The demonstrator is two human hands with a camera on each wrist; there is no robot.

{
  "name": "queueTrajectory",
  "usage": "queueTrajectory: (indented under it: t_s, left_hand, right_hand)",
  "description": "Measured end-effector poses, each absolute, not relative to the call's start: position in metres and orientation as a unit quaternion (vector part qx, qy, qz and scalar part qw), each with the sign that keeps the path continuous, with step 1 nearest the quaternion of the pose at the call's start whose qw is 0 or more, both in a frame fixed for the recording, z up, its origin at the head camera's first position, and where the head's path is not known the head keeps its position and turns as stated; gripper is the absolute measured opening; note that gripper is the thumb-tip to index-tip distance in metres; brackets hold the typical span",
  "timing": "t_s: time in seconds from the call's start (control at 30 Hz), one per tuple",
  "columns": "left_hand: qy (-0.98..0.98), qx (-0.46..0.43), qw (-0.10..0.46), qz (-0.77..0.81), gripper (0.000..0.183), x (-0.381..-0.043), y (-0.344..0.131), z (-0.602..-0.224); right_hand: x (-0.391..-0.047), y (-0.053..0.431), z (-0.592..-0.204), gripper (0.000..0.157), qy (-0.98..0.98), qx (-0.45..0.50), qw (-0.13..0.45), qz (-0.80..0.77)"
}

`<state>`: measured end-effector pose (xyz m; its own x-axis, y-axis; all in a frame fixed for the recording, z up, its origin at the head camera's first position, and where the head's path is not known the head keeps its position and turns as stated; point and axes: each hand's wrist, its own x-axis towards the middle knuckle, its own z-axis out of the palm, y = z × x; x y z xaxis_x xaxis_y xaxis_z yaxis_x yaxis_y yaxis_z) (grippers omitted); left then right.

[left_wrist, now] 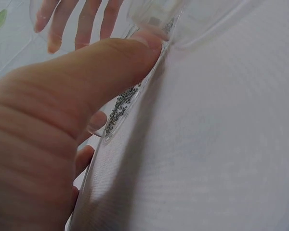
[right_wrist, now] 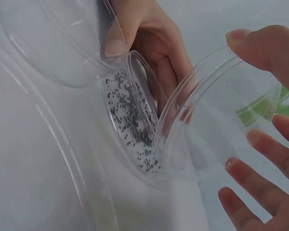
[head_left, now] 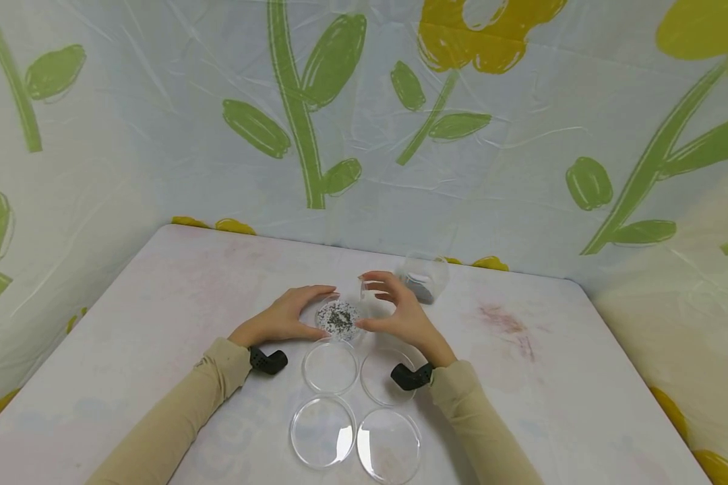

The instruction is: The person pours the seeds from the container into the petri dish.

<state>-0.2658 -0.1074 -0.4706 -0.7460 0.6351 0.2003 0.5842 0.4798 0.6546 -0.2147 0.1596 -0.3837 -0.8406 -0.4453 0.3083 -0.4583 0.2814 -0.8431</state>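
A clear round petri dish (head_left: 338, 320) lies on the table, its floor scattered with small dark granules (right_wrist: 132, 120). My left hand (head_left: 288, 313) holds this dish by its side, thumb (left_wrist: 130, 53) on the near edge and fingers round the far edge. In my right hand (head_left: 405, 315) is a clear petri dish lid (right_wrist: 195, 79), pinched by its rim between thumb and fingers. The lid stands steeply tilted at the right side of the dish, its lower edge overlapping the dish's rim in the right wrist view.
Several clear dish pieces lie nearer me in two rows, among them a left one (head_left: 330, 367) and a front right one (head_left: 389, 444). Behind my right hand stands a clear container (head_left: 427, 279) with grey content. A flower-printed sheet (head_left: 364, 135) hangs behind the table (head_left: 218, 283).
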Motion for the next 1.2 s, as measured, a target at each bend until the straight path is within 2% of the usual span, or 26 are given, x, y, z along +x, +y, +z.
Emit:
queueTrajectory:
  t_s: [0.17, 0.4, 0.53, 0.87, 1.2]
  left_hand:
    - [0.853, 0.367, 0.029, 0.371, 0.088, -0.267, -0.108, -0.472]
    - [0.852, 0.359, 0.042, 0.379, 0.087, -0.266, -0.108, -0.471]
    - [0.854, 0.346, 0.051, 0.385, 0.089, -0.266, -0.109, -0.472]
    - [0.836, 0.367, 0.042, 0.406, 0.091, -0.268, -0.109, -0.472]
    - [0.845, 0.362, 0.034, 0.393, 0.095, -0.269, -0.108, -0.474]
  right_hand:
    - [-0.215, 0.149, -0.379, 0.072, -0.816, 0.283, 0.003, 0.504]
    - [-0.239, 0.146, -0.407, 0.071, -0.853, 0.293, -0.004, 0.433]
    - [-0.238, 0.138, -0.405, 0.068, -0.877, 0.29, -0.018, 0.383]
    - [-0.238, 0.12, -0.398, 0.054, -0.91, 0.319, -0.011, 0.265]
    - [-0.239, 0.109, -0.397, 0.056, -0.933, 0.299, -0.033, 0.199]
